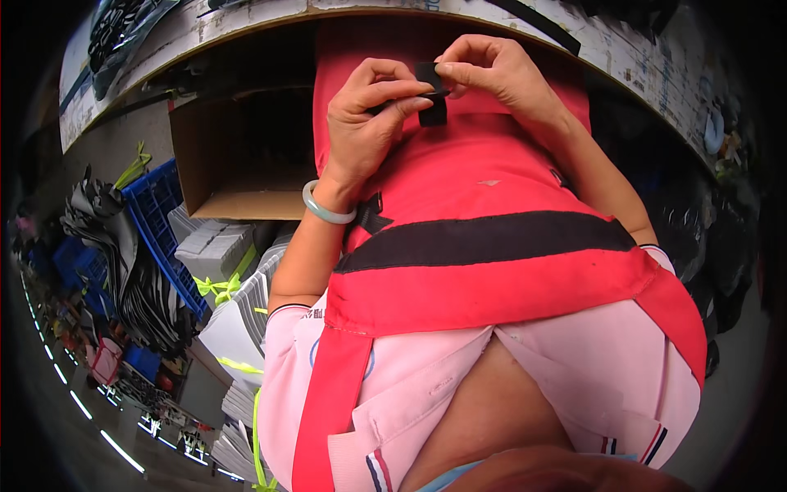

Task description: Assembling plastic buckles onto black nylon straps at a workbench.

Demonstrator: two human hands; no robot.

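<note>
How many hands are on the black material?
2: the left hand around the middle of the black material, the right hand at its upper right edge.

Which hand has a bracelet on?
The left hand: it wears a pale bracelet, while the right hand wears none.

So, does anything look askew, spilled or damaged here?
Nothing spilled or damaged stands out. The blue crate at left looks slanted, though fisheye bending may explain it. The left hand and right hand pinch the black piece.
</note>
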